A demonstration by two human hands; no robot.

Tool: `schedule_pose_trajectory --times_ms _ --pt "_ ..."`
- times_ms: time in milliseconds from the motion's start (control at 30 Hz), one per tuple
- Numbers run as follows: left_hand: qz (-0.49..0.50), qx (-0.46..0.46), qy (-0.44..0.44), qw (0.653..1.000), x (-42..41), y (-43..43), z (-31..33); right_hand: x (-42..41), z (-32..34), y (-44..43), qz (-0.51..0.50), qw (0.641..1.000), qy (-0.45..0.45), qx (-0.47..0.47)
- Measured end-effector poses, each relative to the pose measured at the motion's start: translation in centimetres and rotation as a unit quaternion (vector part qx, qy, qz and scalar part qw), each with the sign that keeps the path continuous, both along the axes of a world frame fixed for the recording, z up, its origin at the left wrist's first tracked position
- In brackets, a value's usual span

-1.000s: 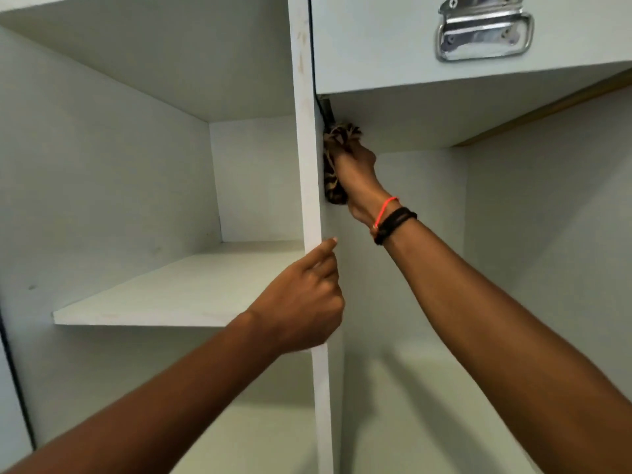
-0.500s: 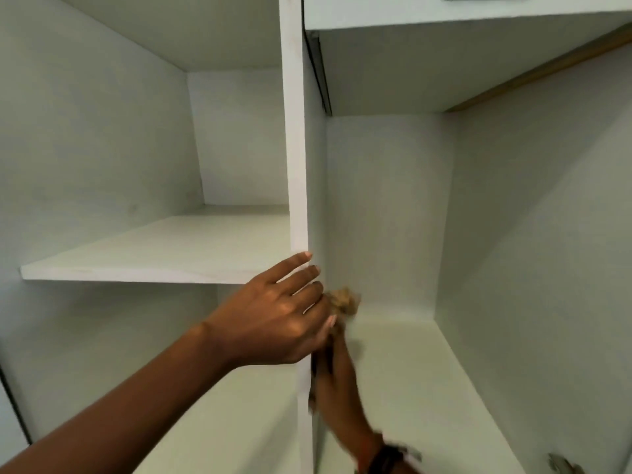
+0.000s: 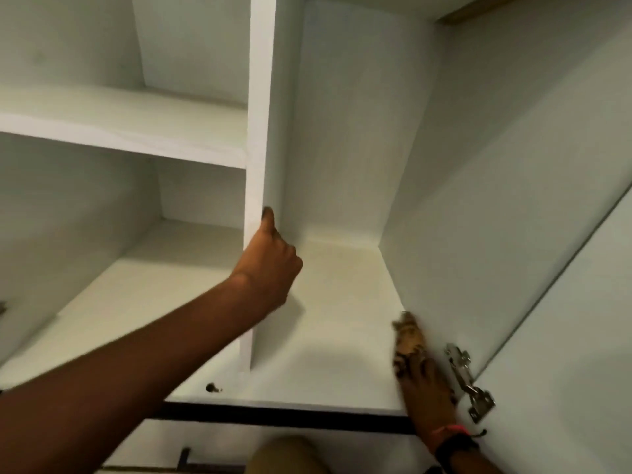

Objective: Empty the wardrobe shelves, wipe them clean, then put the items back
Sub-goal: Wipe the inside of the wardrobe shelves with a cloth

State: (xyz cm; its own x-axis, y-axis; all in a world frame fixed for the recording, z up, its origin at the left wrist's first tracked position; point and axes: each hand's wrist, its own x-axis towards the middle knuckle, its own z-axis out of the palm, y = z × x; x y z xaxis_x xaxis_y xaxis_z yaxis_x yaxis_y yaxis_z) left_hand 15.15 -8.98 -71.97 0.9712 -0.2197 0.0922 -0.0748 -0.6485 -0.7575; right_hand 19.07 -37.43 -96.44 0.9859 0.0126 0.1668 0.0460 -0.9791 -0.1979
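I look into a white wardrobe whose shelves are bare. My left hand [image 3: 268, 268] grips the front edge of the vertical divider panel [image 3: 261, 114], thumb up along it. My right hand [image 3: 422, 381] presses a brown patterned cloth [image 3: 407, 340] against the lower right side wall [image 3: 478, 200], just above the right compartment's floor [image 3: 342, 319]. The cloth sticks out beyond my fingertips. A left-hand shelf [image 3: 119, 131] sits higher up beside the divider.
A metal door hinge [image 3: 466, 381] is fixed on the right wall close to my right hand. The open door [image 3: 581, 336] stands at the far right. A small screw hole [image 3: 212, 388] marks the lower floor. A knee in tan fabric [image 3: 284, 456] shows at the bottom.
My right hand carried the cloth from the divider's inner face down and across to the lower right wall. My left hand shifted its hold on the divider edge. My view tilted downward.
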Motion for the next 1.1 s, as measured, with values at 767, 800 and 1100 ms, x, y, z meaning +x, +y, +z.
schedule_pose_trajectory --times_ms 767,800,1100 --pt "-0.022 0.021 -0.167 0.985 2.8 -1.2 15.3 0.9 36.1 -3.1 -0.105 0.799 -0.448 -0.388" --pt "-0.031 0.001 -0.169 0.985 2.9 -1.1 15.8 1.3 34.4 -3.6 -0.069 0.799 -0.449 -0.395" --pt "0.012 0.092 -0.14 0.986 3.1 -0.5 15.5 -0.1 19.1 -7.4 0.027 0.829 -0.088 -0.552"
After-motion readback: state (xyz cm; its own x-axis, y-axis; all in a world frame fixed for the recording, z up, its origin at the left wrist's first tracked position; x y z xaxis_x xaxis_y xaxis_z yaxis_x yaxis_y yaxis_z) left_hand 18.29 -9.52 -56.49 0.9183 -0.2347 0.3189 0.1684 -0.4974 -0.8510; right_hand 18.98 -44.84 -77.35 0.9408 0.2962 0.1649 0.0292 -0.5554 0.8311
